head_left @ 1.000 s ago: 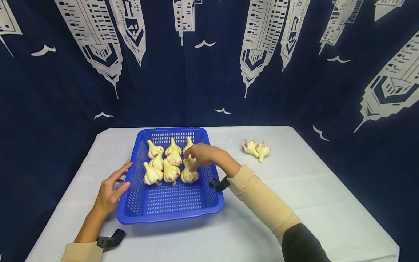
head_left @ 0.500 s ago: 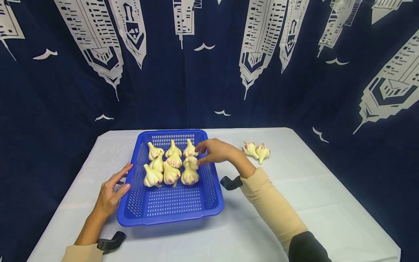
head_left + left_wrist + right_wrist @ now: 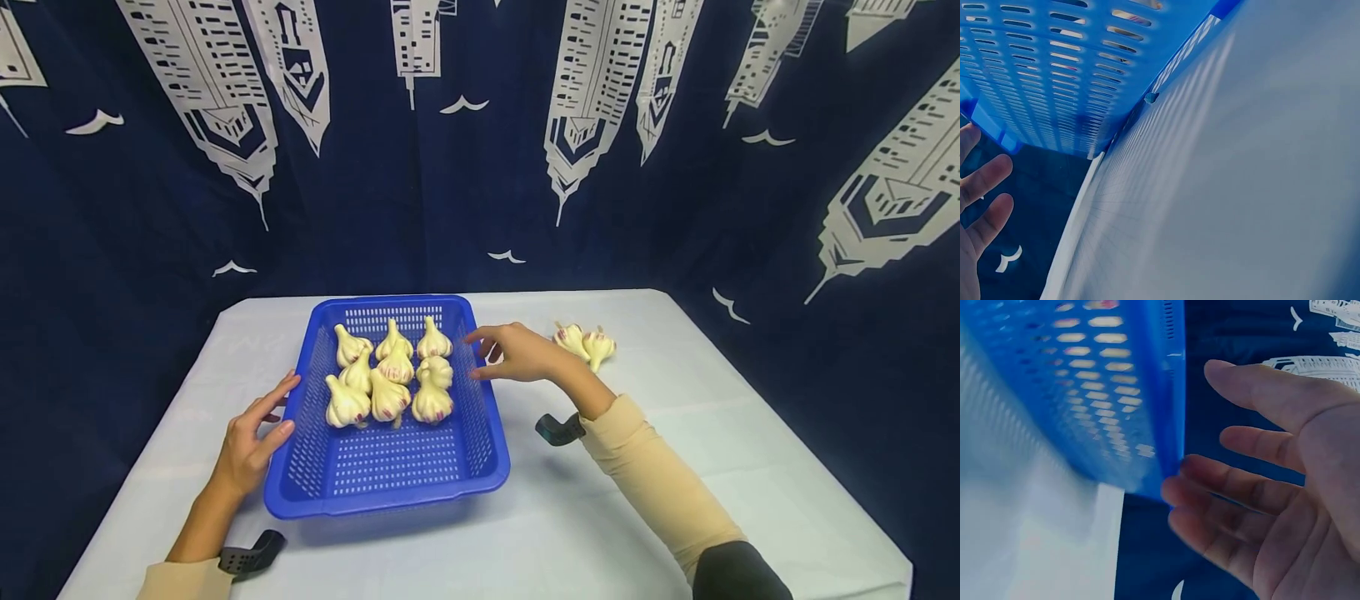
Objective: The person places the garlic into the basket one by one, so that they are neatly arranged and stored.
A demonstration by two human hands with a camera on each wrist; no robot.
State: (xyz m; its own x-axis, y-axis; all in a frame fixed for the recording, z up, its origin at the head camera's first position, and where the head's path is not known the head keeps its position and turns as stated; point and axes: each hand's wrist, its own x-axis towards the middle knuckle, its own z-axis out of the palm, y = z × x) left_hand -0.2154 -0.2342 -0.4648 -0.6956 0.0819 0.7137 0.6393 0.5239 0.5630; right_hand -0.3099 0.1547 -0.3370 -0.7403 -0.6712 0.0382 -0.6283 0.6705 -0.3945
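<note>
A blue perforated plastic basket [image 3: 397, 500] stands on the white table, with several garlic bulbs [image 3: 390, 397] lying in rows in its back and middle. At its left rim is my left hand [image 3: 251, 442], fingertips at the edge and the thumb apart from the fingers. My right hand [image 3: 521, 353] hovers at the basket's right rim with nothing in it, its fingers loosely bent. In the right wrist view the fingers [image 3: 1229, 481] spread beside the basket wall [image 3: 1104, 394]. The left wrist view has left fingertips [image 3: 997, 169] beside the basket's underside.
Two more garlic bulbs [image 3: 598, 347] lie together on the white table [image 3: 675, 433], right of the basket and behind my right hand. A dark blue curtain [image 3: 450, 183] with white building prints hangs behind the table.
My right hand has come away from the garlic bulbs at the basket's right side and moved right to the rim, its fingers opening. My left hand stays at the left rim.
</note>
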